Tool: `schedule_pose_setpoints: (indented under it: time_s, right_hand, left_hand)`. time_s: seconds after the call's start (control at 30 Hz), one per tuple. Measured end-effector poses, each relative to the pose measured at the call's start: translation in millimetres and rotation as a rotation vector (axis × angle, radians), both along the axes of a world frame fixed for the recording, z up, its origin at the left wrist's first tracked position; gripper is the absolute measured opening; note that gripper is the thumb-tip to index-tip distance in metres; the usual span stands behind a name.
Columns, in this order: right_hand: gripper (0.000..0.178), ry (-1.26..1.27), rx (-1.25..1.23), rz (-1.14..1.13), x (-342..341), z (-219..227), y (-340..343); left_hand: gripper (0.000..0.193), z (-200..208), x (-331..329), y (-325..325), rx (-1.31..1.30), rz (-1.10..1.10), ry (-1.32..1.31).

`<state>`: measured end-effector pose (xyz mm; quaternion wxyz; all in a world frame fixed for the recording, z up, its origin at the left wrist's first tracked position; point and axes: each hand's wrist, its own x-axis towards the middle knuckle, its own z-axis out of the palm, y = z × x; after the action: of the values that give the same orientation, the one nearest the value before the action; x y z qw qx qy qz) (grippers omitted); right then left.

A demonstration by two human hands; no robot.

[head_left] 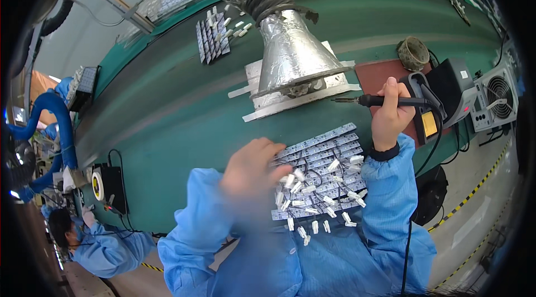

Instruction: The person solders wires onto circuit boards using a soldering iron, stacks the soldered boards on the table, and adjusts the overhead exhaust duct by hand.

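Observation:
My right hand (391, 112) is closed around the handle of a soldering iron (368, 100), whose metal tip points left, in front of the fume hood. My left hand (251, 165), slightly blurred, is at the left edge of a panel of LED circuit board strips (321, 143). Its thumb and fingers are apart, with nothing visible between them. The panel lies near me at the front of the green bench. Short dark wires with white connectors (312, 188) spread over its strips, some hanging past the near edge.
A foil-wrapped fume hood (293, 54) on a flexible duct stands above a pale metal plate (301, 104). To the right are a soldering station (449, 90), a round pot (413, 54) and a red mat (371, 73). More strips (212, 40) lie behind. A co-worker (103, 246) sits at left.

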<state>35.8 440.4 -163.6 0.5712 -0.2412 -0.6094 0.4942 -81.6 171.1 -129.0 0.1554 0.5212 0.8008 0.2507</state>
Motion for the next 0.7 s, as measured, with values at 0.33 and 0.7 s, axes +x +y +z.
schedule_pose_setpoints:
  time_s: [0.33, 0.7]
  right_hand:
    - [0.037, 0.032, -0.042, 0.023, 3.4, 3.8, -10.5]
    - [0.036, 0.118, -0.056, 0.071, 1.9, 11.4, -11.5]
  left_hand:
    - [0.034, -16.9, -15.5, -0.4, 0.008, 0.073, -0.440]
    - [0.037, -29.1, -22.1, -12.8, 0.096, 0.155, -0.583]
